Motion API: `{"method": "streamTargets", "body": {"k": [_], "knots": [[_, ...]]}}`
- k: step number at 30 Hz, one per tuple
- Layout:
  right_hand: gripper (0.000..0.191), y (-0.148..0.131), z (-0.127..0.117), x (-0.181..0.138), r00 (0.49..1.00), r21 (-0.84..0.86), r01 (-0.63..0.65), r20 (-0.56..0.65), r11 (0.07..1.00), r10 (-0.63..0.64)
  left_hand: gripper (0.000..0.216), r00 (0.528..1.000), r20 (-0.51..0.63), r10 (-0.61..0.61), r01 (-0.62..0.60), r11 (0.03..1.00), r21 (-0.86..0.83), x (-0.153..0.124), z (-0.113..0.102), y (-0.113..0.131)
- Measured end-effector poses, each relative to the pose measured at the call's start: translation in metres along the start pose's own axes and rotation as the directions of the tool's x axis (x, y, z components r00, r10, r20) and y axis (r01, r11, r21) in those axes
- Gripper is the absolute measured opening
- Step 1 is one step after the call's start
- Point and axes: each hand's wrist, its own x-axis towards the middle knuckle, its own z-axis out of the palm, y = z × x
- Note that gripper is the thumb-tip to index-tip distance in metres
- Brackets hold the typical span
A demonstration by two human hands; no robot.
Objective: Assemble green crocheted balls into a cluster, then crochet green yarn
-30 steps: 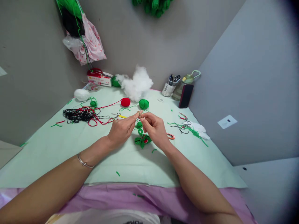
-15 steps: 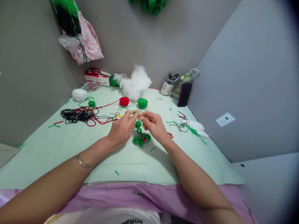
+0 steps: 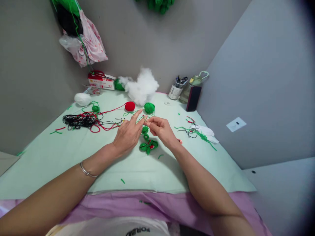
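My left hand point(image 3: 128, 133) is over the middle of the table, its index finger raised and its other fingertips closed on a thin green yarn point(image 3: 145, 120). Thumb and forefinger of my right hand point(image 3: 161, 130) pinch at the same spot, the tips almost meeting the left ones. Whether a fine tool is also held there is too small to tell. Just below the hands lies a green crocheted piece point(image 3: 143, 147) with a red-and-white part, a small ring and a round green ball in line with it. My left fingers partly cover the upper end.
Behind the hands are a red yarn ball point(image 3: 130, 106), a green yarn ball point(image 3: 149, 108) and white stuffing point(image 3: 142, 87). Tangled black yarn point(image 3: 80, 121) lies left. Yarn scraps point(image 3: 204, 139) lie right, below a phone point(image 3: 193, 99), a bottle and a pen cup point(image 3: 175, 91).
My left index finger has lifted and stretched away from the other fingers. My right hand stays pinched at nearly the same place. The view has shifted slightly.
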Motion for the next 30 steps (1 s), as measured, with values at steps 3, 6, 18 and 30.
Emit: {"method": "streamTargets", "body": {"k": [3, 6, 18, 30], "knots": [[0.022, 0.0001, 0.0007, 0.0008, 1.000, -0.001, -0.012, 0.011, 1.000, 0.012, 0.046, 1.000, 0.016, 0.010, -0.010, 1.000, -0.003, 0.0002, 0.0002, -0.0003], [0.024, -0.0028, 0.0023, 0.0013, 0.999, 0.004, -0.029, -0.034, 1.000, 0.029, 0.046, 1.000, 0.023, 0.021, -0.021, 1.000, -0.002, 0.0004, 0.0010, -0.0011], [0.025, -0.0046, 0.0004, 0.0031, 0.995, 0.022, -0.096, -0.032, 0.995, 0.097, 0.046, 0.998, 0.053, 0.041, -0.038, 0.998, -0.057, 0.0016, 0.0050, -0.0045], [0.024, 0.0016, -0.0027, 0.0053, 0.990, 0.051, -0.139, -0.018, 0.989, 0.140, 0.042, 0.995, 0.067, 0.069, -0.066, 0.996, -0.052, 0.0022, 0.0041, -0.0061]]}}
